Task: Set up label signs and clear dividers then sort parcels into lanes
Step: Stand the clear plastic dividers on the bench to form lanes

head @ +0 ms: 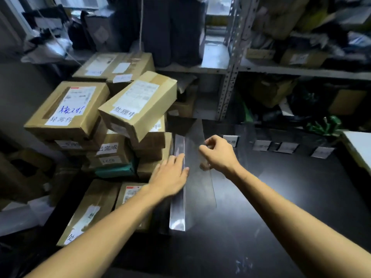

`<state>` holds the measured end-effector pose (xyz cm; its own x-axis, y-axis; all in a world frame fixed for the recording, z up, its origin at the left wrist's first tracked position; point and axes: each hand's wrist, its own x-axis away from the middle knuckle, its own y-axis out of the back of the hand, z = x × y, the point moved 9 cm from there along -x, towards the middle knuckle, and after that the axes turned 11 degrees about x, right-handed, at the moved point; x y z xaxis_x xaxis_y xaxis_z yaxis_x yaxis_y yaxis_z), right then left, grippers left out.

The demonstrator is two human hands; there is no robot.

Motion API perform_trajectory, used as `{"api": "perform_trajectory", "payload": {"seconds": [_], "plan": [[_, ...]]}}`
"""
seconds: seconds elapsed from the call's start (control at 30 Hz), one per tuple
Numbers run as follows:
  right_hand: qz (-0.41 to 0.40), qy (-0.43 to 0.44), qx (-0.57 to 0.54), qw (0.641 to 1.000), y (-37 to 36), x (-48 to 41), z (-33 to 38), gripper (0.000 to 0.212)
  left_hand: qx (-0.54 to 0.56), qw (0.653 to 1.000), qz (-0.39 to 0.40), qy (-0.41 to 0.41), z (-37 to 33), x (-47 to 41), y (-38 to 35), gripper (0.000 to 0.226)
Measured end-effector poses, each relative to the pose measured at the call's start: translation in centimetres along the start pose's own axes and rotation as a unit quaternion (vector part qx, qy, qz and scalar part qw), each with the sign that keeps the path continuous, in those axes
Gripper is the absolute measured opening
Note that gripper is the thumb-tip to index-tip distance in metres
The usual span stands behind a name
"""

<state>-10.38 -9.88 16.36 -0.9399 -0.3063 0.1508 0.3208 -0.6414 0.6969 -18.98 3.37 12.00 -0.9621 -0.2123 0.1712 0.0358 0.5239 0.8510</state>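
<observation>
A clear plastic divider (192,189), bent into an L along its length, stands on the black table (281,207) near its left edge. My left hand (170,175) lies flat with straight fingers against the divider's left flange. My right hand (216,155) pinches the upright clear sheet near its top edge. Several small white label signs (261,145) stand in a row along the table's far edge. Cardboard parcels (136,105) with white labels are stacked to the left of the table.
Two more parcels (94,209) lie low at the left beside the table. A metal shelf rack (232,63) packed with boxes and bags stands behind. A green bag (323,125) and a white surface (359,141) sit at the far right.
</observation>
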Motion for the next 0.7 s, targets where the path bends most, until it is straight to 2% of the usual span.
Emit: {"api": "perform_trajectory", "payload": {"seconds": [0.17,0.27,0.43,0.63,0.7], "plan": [[-0.032,0.026,-0.007,0.999,6.9,1.3,-2.7,0.013,0.018,1.0,-0.003,-0.019,-7.5,-0.5,-1.0,0.052],[-0.004,0.022,0.004,1.0,9.2,2.0,-6.4,0.014,0.028,0.999,0.018,-0.03,-11.8,-0.6,-3.7,0.055],[0.03,-0.015,0.063,0.997,11.3,3.2,-13.4,0.018,-0.041,0.991,0.094,-0.088,-17.7,-0.3,-10.1,0.052],[0.055,-0.058,0.103,0.991,10.3,3.1,-19.4,0.023,-0.047,0.98,0.182,-0.07,-19.1,-1.5,-17.8,0.046],[0.056,-0.062,0.122,0.989,9.2,2.6,-21.0,0.027,-0.066,0.972,0.217,-0.055,-18.1,-2.4,-20.5,0.051]]}}
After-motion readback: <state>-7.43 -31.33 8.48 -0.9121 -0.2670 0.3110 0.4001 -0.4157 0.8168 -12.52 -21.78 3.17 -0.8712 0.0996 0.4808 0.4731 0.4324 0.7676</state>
